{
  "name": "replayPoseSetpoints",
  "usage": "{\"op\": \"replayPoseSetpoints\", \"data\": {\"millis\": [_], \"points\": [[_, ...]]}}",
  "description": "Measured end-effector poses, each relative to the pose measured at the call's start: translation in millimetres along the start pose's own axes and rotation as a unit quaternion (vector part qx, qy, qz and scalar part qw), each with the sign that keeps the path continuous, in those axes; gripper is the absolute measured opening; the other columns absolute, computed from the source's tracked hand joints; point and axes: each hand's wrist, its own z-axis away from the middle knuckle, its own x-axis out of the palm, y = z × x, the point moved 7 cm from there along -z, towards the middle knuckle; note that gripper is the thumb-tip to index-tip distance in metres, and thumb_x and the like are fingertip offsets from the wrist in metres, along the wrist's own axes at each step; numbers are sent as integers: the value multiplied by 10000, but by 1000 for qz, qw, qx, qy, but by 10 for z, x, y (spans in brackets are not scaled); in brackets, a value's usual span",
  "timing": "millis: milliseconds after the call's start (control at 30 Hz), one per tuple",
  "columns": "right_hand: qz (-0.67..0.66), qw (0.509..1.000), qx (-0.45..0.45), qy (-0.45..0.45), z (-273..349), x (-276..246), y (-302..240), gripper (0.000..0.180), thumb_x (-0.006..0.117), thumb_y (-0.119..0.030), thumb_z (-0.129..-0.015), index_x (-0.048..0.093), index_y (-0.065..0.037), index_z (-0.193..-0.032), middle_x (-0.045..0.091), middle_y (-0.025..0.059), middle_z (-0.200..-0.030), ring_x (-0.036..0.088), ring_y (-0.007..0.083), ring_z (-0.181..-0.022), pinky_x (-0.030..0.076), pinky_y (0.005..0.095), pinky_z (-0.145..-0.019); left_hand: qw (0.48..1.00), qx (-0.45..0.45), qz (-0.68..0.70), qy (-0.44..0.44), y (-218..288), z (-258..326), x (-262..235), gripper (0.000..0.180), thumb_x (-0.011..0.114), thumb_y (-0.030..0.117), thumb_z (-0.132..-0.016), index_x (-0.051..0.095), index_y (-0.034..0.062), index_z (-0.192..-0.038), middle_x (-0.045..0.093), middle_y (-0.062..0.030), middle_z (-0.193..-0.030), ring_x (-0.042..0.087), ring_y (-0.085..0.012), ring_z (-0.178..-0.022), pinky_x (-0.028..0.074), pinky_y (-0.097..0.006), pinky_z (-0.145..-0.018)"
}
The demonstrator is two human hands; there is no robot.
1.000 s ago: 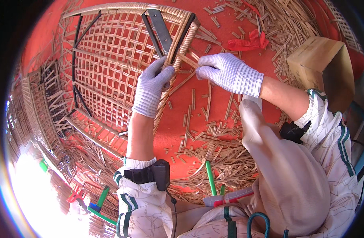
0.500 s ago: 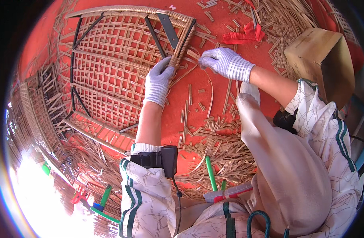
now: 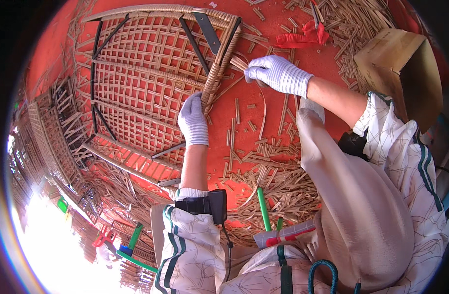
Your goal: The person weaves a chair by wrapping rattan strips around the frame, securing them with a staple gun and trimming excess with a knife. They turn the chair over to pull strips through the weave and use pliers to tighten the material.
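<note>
Woven rattan panel (image 3: 151, 72) is landmark. Right hand (image 3: 276, 74), fingertips closed, pinches flat cane strips (image 3: 238, 63) just right of panel's wrapped edge (image 3: 215, 78); contact with edge unclear. Strips point left from fingertips, long axis roughly across that edge. Left hand (image 3: 193, 120) nearer panel, fingers against lower part of wrapped edge; cannot tell whether gripping. Right hand apart from panel.

Pale-lavender-gloved left hand (image 3: 192, 120) shifted lower along tan, cane-wrapped rim (image 3: 214, 73) of curved openwork cane panel (image 3: 146, 72).
</note>
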Motion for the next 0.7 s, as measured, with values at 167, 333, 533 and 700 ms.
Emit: {"op": "replayPoseSetpoints", "data": {"millis": [167,333,533,700], "points": [[24,1000,2,0,-111,-2,84,299,558,-318,-983,712,-62,-966,641,49,-700,581,128,-640,487,312,-661,1000,17,5,-4,233,7,237,239,551,119,-955,708,-7,-1085,694,-29,-931,592,-89,-847,477,-239,-792],[92,992,-80,20,-248,23,9,315,561,-329,-959,725,-65,-1013,691,61,-791,615,149,-678,505,317,-681,999,34,17,19,358,-83,353,222,583,96,-931,707,4,-1090,679,-38,-965,605,-105,-865,493,-252,-799],[49,997,-53,7,-304,58,7,308,548,-330,-944,725,-78,-951,659,56,-744,593,143,-654,494,314,-658,997,65,17,24,483,-178,552,212,596,69,-915,706,7,-1085,690,-80,-1003,642,-149,-915,509,-283,-850],[59,996,-71,-2,-336,114,-50,308,544,-333,-931,726,-85,-927,648,62,-724,599,156,-653,494,321,-653,996,83,25,21,495,-233,580,209,601,61,-907,708,8,-1079,693,-78,-993,642,-146,-912,508,-283,-855]]}}
